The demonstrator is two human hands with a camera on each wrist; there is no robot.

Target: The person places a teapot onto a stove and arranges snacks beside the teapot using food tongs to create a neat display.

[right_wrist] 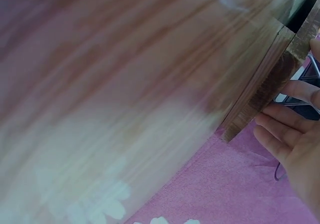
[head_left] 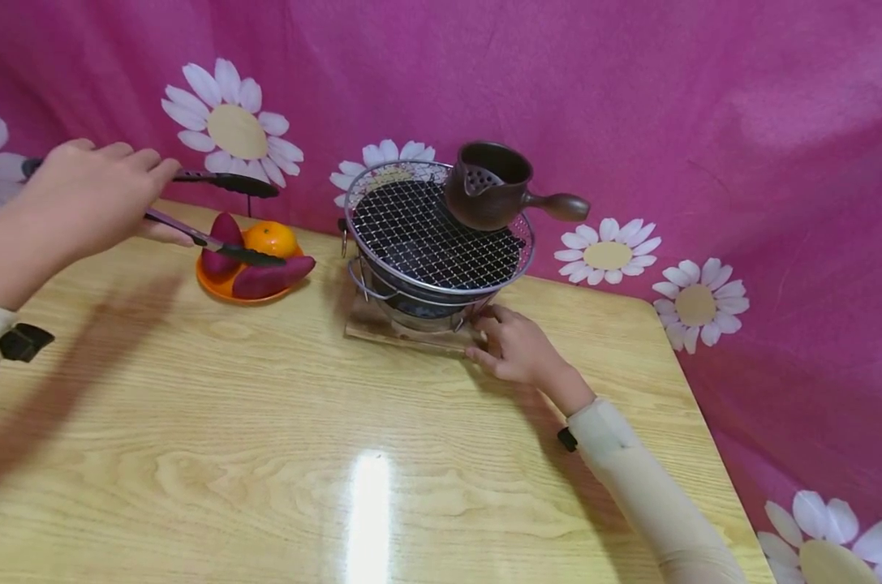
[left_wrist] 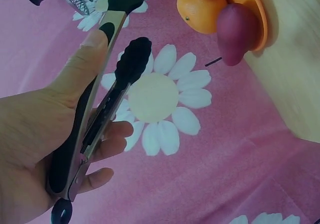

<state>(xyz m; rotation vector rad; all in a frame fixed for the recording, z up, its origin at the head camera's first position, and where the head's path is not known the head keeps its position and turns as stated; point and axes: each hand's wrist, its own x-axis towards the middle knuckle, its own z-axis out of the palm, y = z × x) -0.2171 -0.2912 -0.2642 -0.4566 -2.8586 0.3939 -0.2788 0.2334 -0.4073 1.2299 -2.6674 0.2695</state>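
Flower-patterned pink cloth [head_left: 557, 73] hangs behind the table [head_left: 229, 438].

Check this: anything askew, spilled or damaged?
Mildly odd: the dark pot sits off-center on the grill, toward its far right side, with its handle jutting out beyond the mesh. No spill or damage visible.

Left hand [head_left: 97, 195] raised, thumb [left_wrist: 75, 72] and fingers [left_wrist: 110, 148] gripping; right hand [head_left: 517, 345] lower, fingers loosely bent, right arm [head_left: 645, 478] stretched diagonally forward.
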